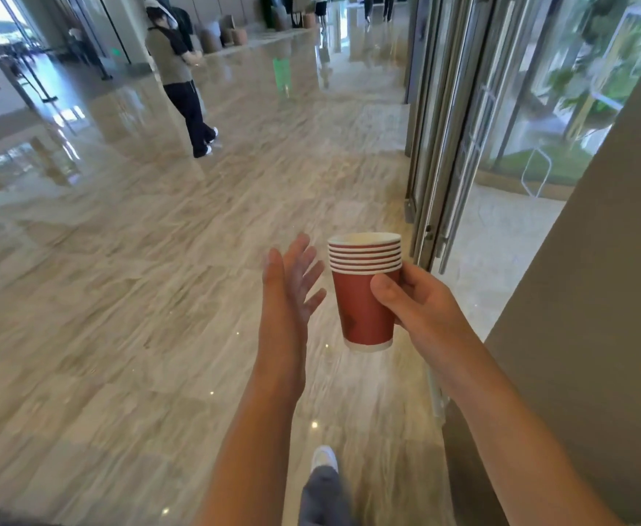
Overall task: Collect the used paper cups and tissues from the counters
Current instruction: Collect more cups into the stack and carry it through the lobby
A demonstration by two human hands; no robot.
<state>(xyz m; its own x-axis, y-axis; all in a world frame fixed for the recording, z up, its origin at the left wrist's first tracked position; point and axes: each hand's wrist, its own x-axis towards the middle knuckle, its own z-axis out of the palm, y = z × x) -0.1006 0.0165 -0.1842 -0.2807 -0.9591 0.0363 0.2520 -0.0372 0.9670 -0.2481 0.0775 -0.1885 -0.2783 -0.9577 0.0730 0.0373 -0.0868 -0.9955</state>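
A stack of several nested red paper cups [360, 298] with white rims hangs in the air in front of me, above the floor. My right hand [413, 301] grips the stack from its right side, thumb across the front. My left hand [292, 286] is held flat just left of the cups, fingers spread, palm facing them, not touching. No tissues and no counter are in view.
Polished marble floor [140, 298] stretches ahead. Glass doors with steel handles [459, 153] stand at right, a beige wall [596, 298] beside them. A person [178, 70] stands at the upper left. My foot [324, 459] shows below.
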